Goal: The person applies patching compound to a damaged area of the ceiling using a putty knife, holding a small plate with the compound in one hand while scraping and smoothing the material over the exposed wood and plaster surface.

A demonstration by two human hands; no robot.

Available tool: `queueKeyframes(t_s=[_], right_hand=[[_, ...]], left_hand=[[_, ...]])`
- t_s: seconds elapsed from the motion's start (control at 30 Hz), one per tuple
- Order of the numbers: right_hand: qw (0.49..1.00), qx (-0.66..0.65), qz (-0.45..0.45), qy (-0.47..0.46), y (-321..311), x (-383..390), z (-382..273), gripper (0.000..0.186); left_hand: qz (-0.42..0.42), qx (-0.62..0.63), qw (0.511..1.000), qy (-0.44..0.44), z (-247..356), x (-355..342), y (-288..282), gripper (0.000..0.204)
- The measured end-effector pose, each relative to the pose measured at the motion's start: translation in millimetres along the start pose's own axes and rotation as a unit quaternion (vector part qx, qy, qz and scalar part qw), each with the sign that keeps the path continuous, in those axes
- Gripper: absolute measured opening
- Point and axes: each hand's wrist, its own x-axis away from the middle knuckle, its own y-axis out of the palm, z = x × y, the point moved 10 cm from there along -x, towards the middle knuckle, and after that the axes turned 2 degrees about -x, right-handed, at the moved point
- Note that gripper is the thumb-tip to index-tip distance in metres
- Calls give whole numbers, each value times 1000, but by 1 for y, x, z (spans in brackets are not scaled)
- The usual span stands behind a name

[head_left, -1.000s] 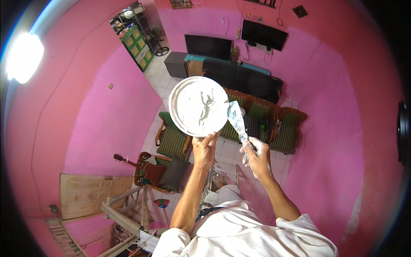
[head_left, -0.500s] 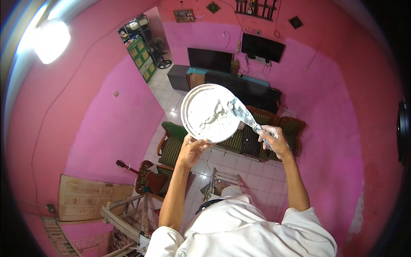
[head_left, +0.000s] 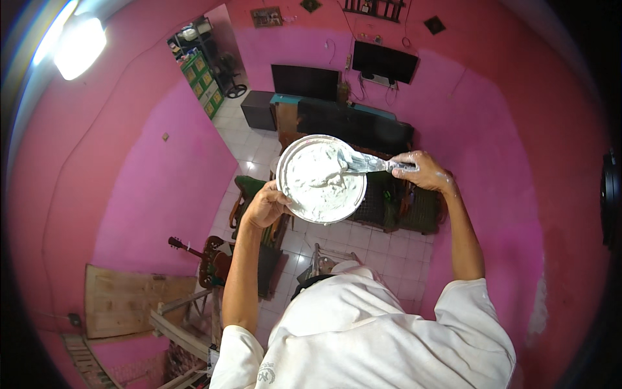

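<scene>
A round white tub (head_left: 322, 214) of thick white paste (head_left: 311, 170) is held up in front of me. My left hand (head_left: 265, 205) grips its lower left rim, thumb on the near side and the other fingers hidden behind or under it. In my right hand (head_left: 421, 171) is the dark handle of a putty knife (head_left: 368, 163), its blade smeared with white. The blade reaches over the tub's right rim and its tip touches the paste. White residue marks my right fingers and wrist.
Far below on the tiled floor stand green-cushioned seats (head_left: 418, 211) and a guitar (head_left: 214, 262). Two dark screens (head_left: 304, 82) are at the far pink wall. A wooden frame (head_left: 184, 334) rises at lower left; a bright lamp (head_left: 79, 47) glows at upper left.
My right hand has risen, turning the putty knife from a steep slant to nearly level, blade still in the tub. My left hand has shifted slightly left and up, and the paste's surface looks different.
</scene>
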Motion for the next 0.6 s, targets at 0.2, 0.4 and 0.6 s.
queueKeyframes(t_s=[0.2, 0.4, 0.6], right_hand=[[996, 80, -37, -17, -10, 3, -11, 34], [993, 86, -79, -18, 13, 14, -10, 34], [996, 3, -84, -29, 33, 37, -5, 33]], left_hand=[[-9, -14, 1000, -11, -5, 4, -6, 37], [-19, -23, 999, -24, -14, 10, 4, 33], [60, -20, 998, -6, -20, 14, 0, 35]])
